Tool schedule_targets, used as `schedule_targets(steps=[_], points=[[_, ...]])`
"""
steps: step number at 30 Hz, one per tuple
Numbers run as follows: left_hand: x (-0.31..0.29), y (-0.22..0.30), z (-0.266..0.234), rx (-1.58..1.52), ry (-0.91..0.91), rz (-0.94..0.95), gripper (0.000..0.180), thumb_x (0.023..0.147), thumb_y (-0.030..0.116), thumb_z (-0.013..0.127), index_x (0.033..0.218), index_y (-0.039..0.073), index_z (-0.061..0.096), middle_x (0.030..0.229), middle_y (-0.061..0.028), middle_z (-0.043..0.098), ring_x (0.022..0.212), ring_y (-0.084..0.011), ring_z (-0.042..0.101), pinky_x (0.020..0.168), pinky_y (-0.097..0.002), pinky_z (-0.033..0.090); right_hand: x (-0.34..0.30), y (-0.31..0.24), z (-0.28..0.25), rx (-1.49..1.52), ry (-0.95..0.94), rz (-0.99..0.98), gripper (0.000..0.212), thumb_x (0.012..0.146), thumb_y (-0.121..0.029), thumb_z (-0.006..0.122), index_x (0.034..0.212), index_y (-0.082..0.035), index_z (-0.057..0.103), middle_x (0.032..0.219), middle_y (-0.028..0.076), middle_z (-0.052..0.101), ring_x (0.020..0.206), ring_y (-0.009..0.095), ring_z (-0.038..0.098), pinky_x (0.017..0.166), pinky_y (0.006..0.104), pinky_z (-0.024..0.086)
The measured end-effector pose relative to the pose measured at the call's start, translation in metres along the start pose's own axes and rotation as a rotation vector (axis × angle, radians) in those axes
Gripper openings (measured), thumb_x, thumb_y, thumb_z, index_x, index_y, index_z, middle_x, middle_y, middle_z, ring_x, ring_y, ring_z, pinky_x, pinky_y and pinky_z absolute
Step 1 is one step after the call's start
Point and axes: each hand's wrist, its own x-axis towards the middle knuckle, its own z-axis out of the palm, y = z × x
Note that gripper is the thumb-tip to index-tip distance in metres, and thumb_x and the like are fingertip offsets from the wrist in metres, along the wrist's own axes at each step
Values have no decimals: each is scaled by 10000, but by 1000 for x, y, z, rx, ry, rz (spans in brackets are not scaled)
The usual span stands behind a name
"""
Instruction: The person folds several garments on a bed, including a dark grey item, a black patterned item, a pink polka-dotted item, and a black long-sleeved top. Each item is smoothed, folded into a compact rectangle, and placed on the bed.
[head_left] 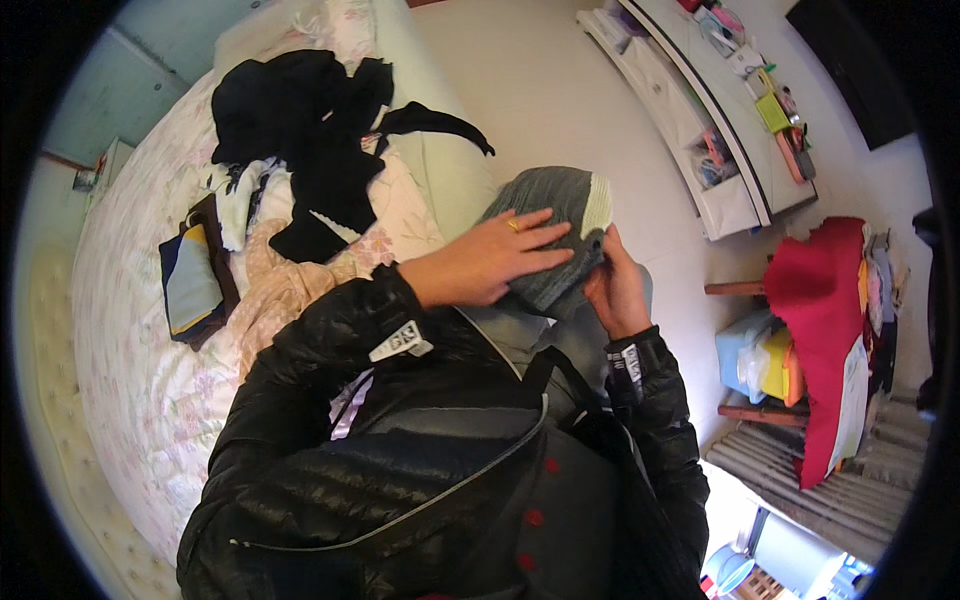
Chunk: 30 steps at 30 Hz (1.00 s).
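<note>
A folded grey knit garment [553, 192] with a cream ribbed part at its right is held up in front of me, near the bed's edge. My left hand [490, 262] lies across its near side with the fingers stretched out and a ring on one of them. At the right edge of the garment, my right hand [617, 287] grips it from below, the thumb up along the side. Part of the right hand's fingers is hidden behind the knit. Both of my forearms are in black puffy sleeves.
On the bed with its floral sheet [130, 350] lie black clothes [335, 130], a folded blue-and-yellow garment [193, 285] and a peach cloth [285, 295]. A white cabinet [690, 130] stands far right. Nearer, a red cloth [818, 300] hangs beside a rack with coloured boxes [750, 350].
</note>
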Motion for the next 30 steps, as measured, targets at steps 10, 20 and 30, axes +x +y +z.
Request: schedule_targets(steps=[10,20,30], points=[[-7,29,38,-112,119,53,830,791,412,753,1493,122,417,1581,-179,314,1488,-355,250,1160,-673,164,-5,28,-35,-21,147,350,312,977,-196,595,1244,-34,608,1186,89,662,1052,197,651,871,343,548],[-36,-5,39,-1519,599,-546,1119,845,560,730,1595,45,80,1576,-220,292,1439,-274,327,1177,-417,281,-15,-6,-42,-71,37,77,702,805,-41,645,1458,13,395,1396,161,526,1249,313,533,1062,431,427],[-35,-8,45,-1595,764,-435,986,802,163,790,1568,26,185,1432,-158,469,1312,-236,461,1117,-367,369,-1,15,-30,-334,-32,203,728,815,-104,674,1469,13,376,1388,142,535,1263,299,521,1107,412,386]])
